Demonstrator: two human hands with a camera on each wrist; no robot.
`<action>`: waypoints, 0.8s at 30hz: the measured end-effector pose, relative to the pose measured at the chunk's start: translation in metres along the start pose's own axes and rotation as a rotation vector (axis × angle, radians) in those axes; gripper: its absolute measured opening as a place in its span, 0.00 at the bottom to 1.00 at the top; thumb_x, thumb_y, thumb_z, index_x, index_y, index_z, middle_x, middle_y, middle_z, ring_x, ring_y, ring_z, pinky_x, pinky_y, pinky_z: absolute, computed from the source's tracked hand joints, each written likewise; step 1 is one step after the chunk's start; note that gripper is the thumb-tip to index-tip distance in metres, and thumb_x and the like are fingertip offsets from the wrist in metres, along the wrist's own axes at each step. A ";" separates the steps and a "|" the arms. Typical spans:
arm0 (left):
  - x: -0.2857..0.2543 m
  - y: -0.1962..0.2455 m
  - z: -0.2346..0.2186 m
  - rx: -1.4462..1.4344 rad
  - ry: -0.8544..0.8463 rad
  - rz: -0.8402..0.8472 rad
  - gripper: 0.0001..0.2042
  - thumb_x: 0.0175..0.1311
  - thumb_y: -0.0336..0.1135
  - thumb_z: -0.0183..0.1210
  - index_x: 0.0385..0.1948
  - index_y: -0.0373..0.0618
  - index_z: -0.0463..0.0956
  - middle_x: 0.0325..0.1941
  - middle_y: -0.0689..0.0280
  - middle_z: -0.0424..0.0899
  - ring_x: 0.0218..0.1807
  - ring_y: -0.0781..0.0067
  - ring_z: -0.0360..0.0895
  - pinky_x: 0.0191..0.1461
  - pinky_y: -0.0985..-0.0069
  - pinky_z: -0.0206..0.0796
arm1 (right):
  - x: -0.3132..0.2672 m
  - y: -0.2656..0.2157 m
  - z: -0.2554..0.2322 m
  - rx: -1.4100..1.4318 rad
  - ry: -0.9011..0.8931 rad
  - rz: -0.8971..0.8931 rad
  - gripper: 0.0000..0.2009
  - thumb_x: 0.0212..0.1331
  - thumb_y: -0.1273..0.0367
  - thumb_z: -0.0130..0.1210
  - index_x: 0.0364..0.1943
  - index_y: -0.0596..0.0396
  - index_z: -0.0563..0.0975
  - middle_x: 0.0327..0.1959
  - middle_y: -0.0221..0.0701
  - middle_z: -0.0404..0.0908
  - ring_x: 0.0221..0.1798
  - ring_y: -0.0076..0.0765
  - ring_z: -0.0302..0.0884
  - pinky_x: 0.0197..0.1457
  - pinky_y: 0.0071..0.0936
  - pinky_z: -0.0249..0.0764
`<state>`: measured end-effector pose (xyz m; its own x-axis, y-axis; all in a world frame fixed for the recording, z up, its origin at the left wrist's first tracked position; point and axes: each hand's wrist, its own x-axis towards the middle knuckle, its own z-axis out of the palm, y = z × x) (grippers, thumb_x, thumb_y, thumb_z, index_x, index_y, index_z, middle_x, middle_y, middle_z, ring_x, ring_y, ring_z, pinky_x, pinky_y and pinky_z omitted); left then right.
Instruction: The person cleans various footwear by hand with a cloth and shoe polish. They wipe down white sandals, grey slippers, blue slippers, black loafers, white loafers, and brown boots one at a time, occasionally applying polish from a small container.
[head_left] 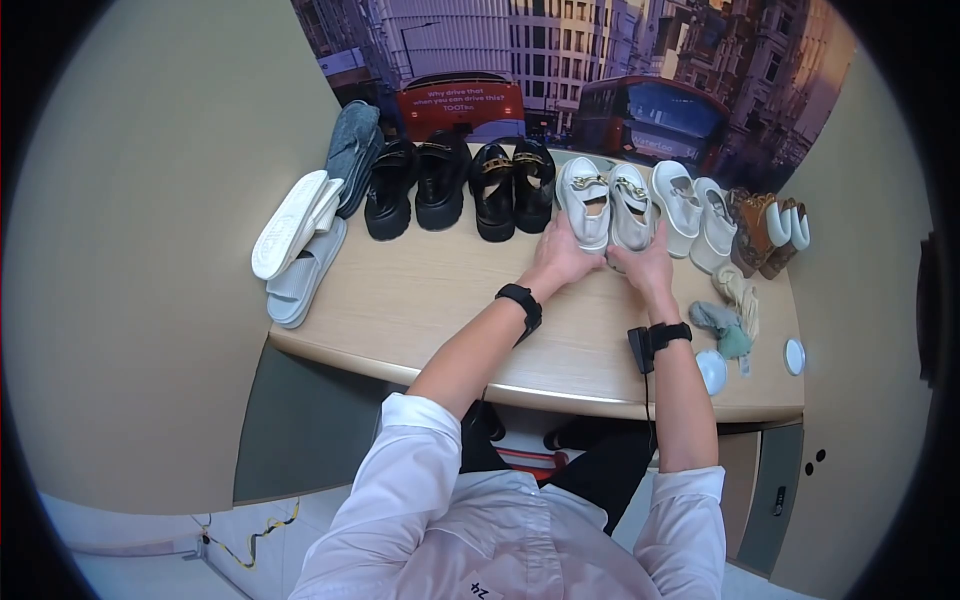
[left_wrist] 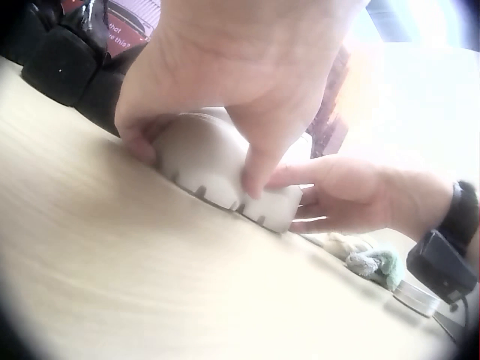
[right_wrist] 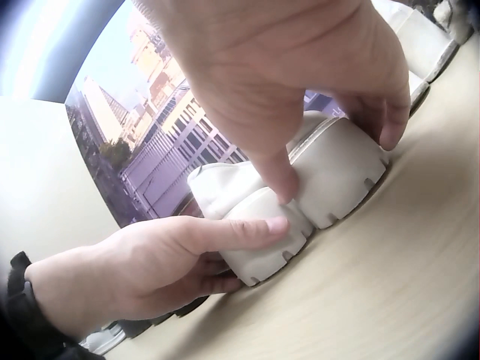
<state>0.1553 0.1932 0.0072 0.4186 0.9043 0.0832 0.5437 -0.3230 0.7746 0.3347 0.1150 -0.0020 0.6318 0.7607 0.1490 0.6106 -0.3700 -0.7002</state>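
A pair of white loafers with gold buckles stands side by side on the table, toes toward the back wall. My left hand grips the left loafer at its heel, thumb on one side and fingers on the other. The right loafer is held the same way by my right hand. In the right wrist view the two heels, left loafer and right loafer, sit close together with their notched soles at the tabletop. The left wrist view shows the left heel between thumb and fingers.
Left of the loafers stand black buckled shoes, black chunky shoes, grey slippers and slides. To the right are white shoes, brown boots, socks and round white discs. A poster wall rises behind.
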 end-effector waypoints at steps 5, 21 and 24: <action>0.009 0.002 0.006 -0.045 0.030 -0.034 0.51 0.45 0.45 0.85 0.71 0.36 0.65 0.70 0.44 0.79 0.74 0.43 0.76 0.77 0.58 0.71 | 0.008 -0.014 -0.005 0.042 -0.055 0.062 0.69 0.46 0.52 0.82 0.87 0.63 0.46 0.61 0.60 0.87 0.62 0.61 0.88 0.65 0.44 0.83; 0.026 -0.002 0.008 -0.050 0.075 -0.041 0.47 0.48 0.40 0.85 0.72 0.40 0.69 0.67 0.50 0.87 0.70 0.53 0.84 0.73 0.61 0.75 | 0.013 -0.025 0.004 0.163 -0.041 0.025 0.67 0.48 0.56 0.83 0.86 0.66 0.47 0.66 0.58 0.84 0.69 0.59 0.84 0.72 0.43 0.80; 0.015 0.011 -0.001 0.009 0.068 -0.111 0.49 0.47 0.46 0.86 0.72 0.38 0.69 0.69 0.46 0.84 0.70 0.47 0.83 0.73 0.59 0.75 | 0.018 -0.023 0.002 0.107 -0.080 0.013 0.68 0.48 0.56 0.82 0.87 0.65 0.45 0.67 0.58 0.83 0.70 0.59 0.83 0.73 0.44 0.79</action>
<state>0.1667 0.2031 0.0180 0.3057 0.9513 0.0399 0.5908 -0.2224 0.7756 0.3313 0.1382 0.0151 0.5966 0.7979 0.0861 0.5453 -0.3244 -0.7729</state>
